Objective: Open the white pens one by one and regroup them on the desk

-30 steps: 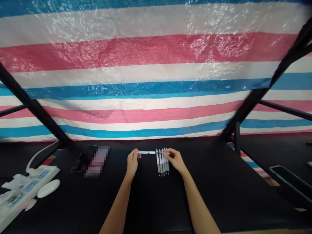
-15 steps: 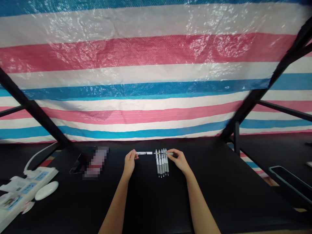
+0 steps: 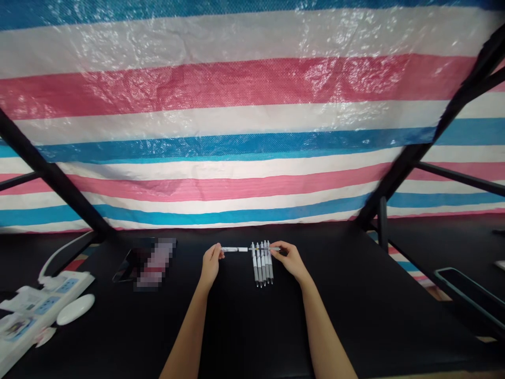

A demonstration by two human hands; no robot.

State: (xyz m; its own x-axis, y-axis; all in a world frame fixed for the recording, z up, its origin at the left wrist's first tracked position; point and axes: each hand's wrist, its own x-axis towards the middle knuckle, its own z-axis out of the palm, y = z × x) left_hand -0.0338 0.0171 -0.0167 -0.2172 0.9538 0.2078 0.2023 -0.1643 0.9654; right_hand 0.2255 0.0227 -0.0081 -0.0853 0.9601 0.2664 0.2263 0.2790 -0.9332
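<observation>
My left hand (image 3: 211,263) pinches the end of a white pen barrel (image 3: 236,249), which lies level and points right. My right hand (image 3: 288,259) is closed on a grey pen grip section (image 3: 276,249) with a thin refill (image 3: 256,249) sticking out of it to the left. The refill's tip is at the open end of the barrel, nearly in line with it; whether it has entered I cannot tell. Under the refill, several white and grey pens (image 3: 259,266) lie side by side on the black table (image 3: 256,326), tips toward me.
At the left are a white power strip (image 3: 47,305), a white oval object (image 3: 76,309) and a dark flat device (image 3: 134,260) beside a blurred patch. A phone (image 3: 471,295) lies at the far right. Black frame bars (image 3: 74,197) and a striped sheet (image 3: 236,184) stand behind.
My left hand has shifted slightly to the right with the barrel, bringing it closer to the refill. My right hand has stayed almost still.
</observation>
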